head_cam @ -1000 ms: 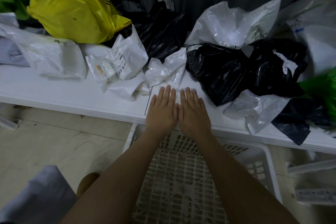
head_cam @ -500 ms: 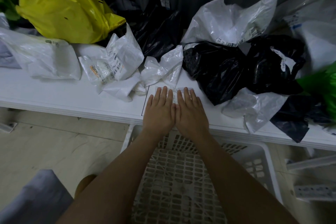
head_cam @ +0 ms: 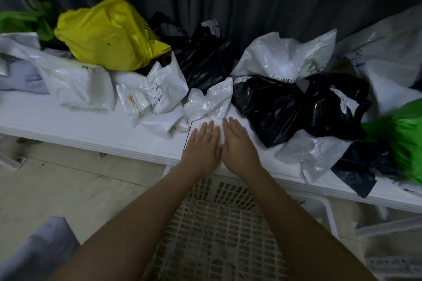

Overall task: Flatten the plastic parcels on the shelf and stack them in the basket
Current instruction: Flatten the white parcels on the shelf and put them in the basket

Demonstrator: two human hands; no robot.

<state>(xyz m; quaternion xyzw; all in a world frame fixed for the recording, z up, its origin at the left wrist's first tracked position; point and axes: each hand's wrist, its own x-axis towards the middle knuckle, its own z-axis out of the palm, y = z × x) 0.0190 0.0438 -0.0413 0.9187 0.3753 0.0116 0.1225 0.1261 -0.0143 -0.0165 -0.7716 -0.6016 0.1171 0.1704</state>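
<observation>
A small white plastic parcel is pressed flat on the white shelf under the left hand and right hand, fingers straight, its crumpled, glossy far end raised; the basket is seen below

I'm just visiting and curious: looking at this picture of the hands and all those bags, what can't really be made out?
- Head view: the small white parcel is mostly covered by the left hand and right hand pressing flat on it.
- Head view: the basket floor is partly hidden by both forearms, and the lower edge cuts it off.
- Head view: the green bag is blurred and cut off by the right edge.
- Head view: label print on the labelled white parcel is too small to read.
</observation>
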